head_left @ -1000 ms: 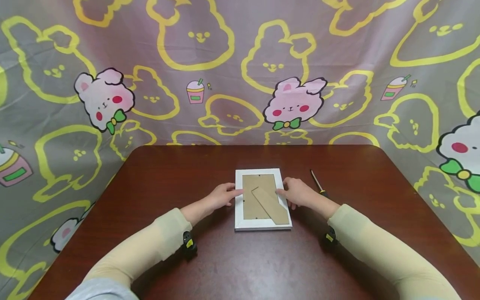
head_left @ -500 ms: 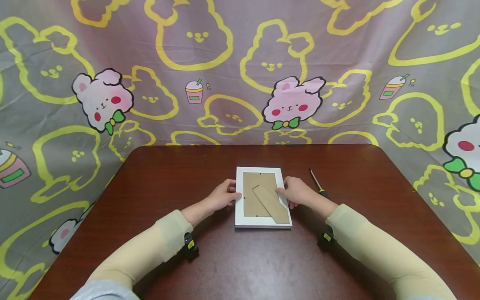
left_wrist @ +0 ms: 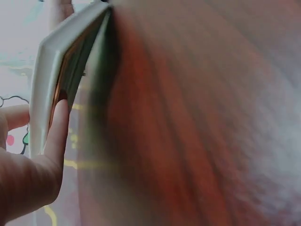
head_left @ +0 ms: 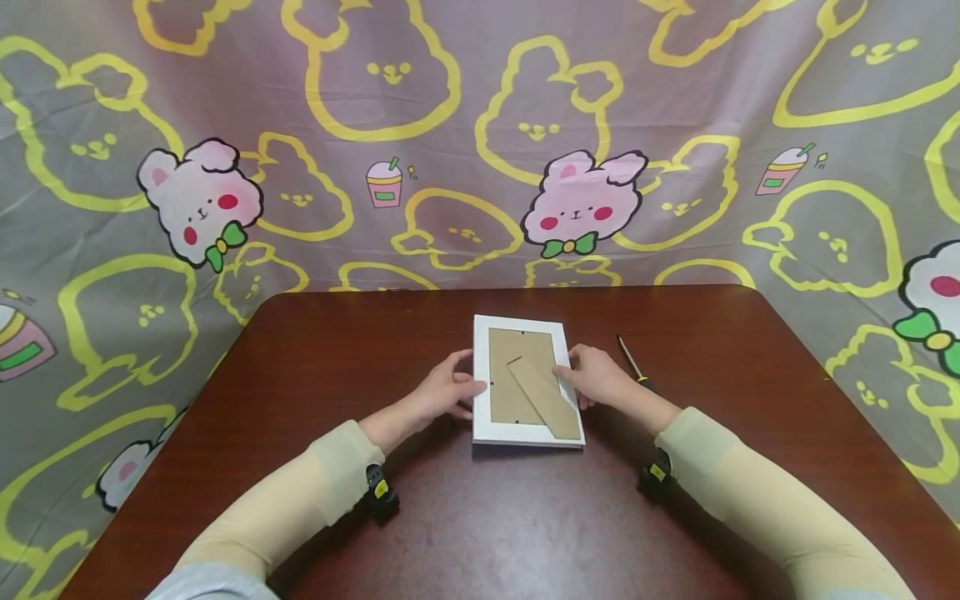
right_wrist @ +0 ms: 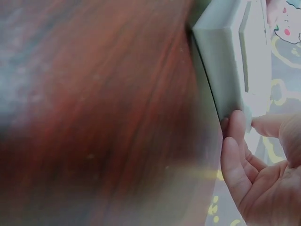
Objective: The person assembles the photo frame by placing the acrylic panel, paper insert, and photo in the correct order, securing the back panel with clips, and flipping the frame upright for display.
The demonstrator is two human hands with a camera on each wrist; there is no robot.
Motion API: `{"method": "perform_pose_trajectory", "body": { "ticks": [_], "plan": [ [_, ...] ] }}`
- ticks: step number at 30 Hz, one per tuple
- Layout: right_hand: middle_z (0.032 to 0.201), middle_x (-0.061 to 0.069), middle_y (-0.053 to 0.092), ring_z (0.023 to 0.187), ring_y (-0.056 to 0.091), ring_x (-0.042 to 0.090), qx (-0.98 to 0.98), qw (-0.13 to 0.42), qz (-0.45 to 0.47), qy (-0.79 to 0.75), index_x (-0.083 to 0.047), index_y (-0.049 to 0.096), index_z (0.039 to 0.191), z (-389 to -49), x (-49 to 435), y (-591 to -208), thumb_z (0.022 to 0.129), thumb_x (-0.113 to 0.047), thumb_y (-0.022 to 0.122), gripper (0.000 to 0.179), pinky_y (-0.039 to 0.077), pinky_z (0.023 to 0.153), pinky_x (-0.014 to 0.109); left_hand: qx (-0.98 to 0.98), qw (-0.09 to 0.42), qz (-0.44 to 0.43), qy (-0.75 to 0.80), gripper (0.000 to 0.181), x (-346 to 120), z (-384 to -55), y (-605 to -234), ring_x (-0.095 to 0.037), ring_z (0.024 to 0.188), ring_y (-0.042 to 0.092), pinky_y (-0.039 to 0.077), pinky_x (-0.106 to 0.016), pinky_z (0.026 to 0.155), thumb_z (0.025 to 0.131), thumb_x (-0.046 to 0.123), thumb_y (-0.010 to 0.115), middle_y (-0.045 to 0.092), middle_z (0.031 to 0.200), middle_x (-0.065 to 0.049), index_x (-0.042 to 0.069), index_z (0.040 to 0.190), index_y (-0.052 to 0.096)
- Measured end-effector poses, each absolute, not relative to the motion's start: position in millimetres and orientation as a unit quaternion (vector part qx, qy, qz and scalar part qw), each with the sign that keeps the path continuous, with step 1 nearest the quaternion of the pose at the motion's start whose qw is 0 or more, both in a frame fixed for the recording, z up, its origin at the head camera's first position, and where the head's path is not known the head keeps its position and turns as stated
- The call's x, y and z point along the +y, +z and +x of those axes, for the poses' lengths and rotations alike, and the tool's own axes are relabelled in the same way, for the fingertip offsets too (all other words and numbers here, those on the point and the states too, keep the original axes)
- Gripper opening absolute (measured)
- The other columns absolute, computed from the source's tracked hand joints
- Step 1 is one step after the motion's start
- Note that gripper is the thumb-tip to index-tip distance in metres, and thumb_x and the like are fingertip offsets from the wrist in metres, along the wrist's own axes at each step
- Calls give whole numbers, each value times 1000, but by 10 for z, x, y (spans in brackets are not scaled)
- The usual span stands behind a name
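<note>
A white picture frame (head_left: 483, 417) faces back-side up in the head view, with a brown backing board (head_left: 510, 400) and a slanted brown easel stand (head_left: 551, 408) on it. My left hand (head_left: 442, 390) grips its left side, thumb on the back and fingers beneath. In the left wrist view, a finger (left_wrist: 57, 125) reaches under the frame's front face. On the opposite side my right hand (head_left: 600, 373) pinches the right edge, its thumb (right_wrist: 270, 125) on the back and its fingertips (right_wrist: 237, 120) along the side. The frame's far end is tilted up; its front is hidden in the head view.
A screwdriver (head_left: 633, 360) with a dark handle lies on the brown table (head_left: 360, 333), just beyond my right hand, which partly hides its handle. A patterned cloth (head_left: 450, 125) hangs behind the table and along both sides.
Both hands have raised the picture frame and tipped its far end upward. The left thumb has drawn back to the frame's white border. The screwdriver stays in place.
</note>
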State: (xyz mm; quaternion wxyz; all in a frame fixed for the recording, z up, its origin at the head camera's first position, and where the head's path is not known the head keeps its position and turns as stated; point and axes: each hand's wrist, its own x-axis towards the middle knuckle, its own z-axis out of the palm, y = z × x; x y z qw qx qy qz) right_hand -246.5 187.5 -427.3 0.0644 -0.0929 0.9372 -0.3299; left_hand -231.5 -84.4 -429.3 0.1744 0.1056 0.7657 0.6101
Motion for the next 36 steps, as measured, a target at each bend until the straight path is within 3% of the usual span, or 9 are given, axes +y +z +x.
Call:
{"method": "perform_pose_trajectory", "body": {
  "ticks": [6, 17, 23, 28, 32, 36],
  "plan": [
    [61, 7, 60, 43, 57, 18, 922, 53, -98, -371, 8, 48, 118, -2493, 1864, -4240, 97, -23, 61, 40, 47, 44, 30, 758, 160, 140, 617, 45, -878, -2371, -4110, -16, 77, 66, 57, -37, 66, 95, 7, 59, 69, 97, -16, -9, 136, 46],
    [70, 8, 66, 54, 64, 22, 934, 54, -114, -335, 4, 50, 123, -2535, 1857, -4062, 97, -30, 60, 44, 51, 57, 35, 763, 139, 153, 612, 42, -942, -2434, -3866, -17, 76, 67, 57, -39, 64, 95, 6, 60, 69, 99, -16, -8, 133, 50],
    [100, 11, 67, 81, 63, 24, 967, -69, -149, -193, -2, 58, 120, -2603, 1912, -3784, 93, -30, 65, 40, 49, 67, 41, 770, 143, 157, 602, 38, -940, -2445, -3784, -19, 75, 67, 57, -39, 62, 94, 5, 60, 69, 99, -16, -6, 130, 54],
    [120, 14, 59, 105, 59, 31, 935, -181, -281, -116, -6, 58, 127, -2659, 1818, -3381, 89, -19, 71, 42, 51, 74, 48, 774, 142, 156, 597, 37, -905, -2439, -3671, -21, 75, 68, 57, -41, 61, 93, 3, 61, 69, 99, -19, -7, 128, 56],
    [126, 13, 56, 108, 58, 30, 901, -199, -383, -51, -7, 57, 131, -2694, 1638, -3108, 86, -12, 74, 48, 53, 73, 45, 785, 127, 154, 586, 40, -852, -2467, -3596, -21, 75, 68, 57, -41, 60, 91, 2, 63, 69, 100, -20, -7, 130, 55],
    [133, 15, 54, 117, 54, 31, 876, -189, -442, 27, -7, 54, 135, -2744, 1482, -2993, 86, -6, 72, 52, 53, 80, 43, 803, 120, 155, 563, 43, -786, -2478, -3533, -20, 75, 67, 57, -40, 60, 90, 3, 67, 70, 96, -17, -6, 130, 56]
  ]
}}
